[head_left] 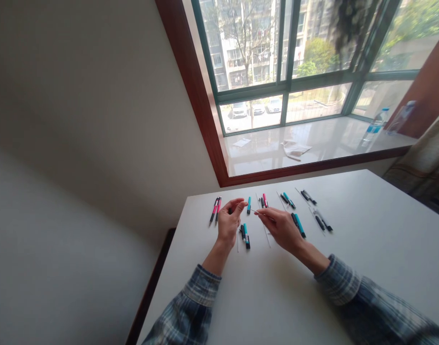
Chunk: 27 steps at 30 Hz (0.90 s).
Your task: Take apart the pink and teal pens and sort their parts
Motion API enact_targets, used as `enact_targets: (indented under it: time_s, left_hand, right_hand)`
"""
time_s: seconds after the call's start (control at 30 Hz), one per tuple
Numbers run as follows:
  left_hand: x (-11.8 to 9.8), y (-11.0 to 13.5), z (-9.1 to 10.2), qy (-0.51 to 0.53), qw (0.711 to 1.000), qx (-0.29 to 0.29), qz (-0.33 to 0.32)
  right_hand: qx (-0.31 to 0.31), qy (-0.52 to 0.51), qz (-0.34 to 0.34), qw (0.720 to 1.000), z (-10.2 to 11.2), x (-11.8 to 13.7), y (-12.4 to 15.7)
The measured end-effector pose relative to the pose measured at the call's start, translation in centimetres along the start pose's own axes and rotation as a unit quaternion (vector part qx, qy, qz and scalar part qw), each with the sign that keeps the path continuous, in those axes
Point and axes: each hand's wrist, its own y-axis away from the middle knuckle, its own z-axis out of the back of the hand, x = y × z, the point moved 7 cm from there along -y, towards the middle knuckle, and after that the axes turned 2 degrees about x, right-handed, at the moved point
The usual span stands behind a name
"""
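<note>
Both hands hover over a white table where pen parts lie in a row. My left hand is curled, its thumb and fingers pinched on a small part I cannot make out. My right hand pinches a thin white refill whose tip points toward the left fingers. Below the left hand lies a teal and black pen barrel. Two pink pens lie at the far left. A teal piece and a pink piece lie just beyond the hands.
More teal and black pen pieces and black parts lie to the right, with thin white refills between them. A glossy window sill holds papers and a water bottle. A wall stands to the left.
</note>
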Motion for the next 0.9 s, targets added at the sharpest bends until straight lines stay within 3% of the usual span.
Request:
enact_targets:
  time_s: [0.43,0.9]
  left_hand:
    - [-0.1,0.4,-1.7,-0.011,0.999,0.039,0.002]
    - [-0.4,0.4,-1.6,-0.04,0.999,0.028,-0.006]
  right_hand:
    - [-0.021,0.01,-0.02,1.0,0.6,-0.4,-0.2]
    - [-0.024,0.001,-0.021,0.999,0.7,-0.2,-0.2]
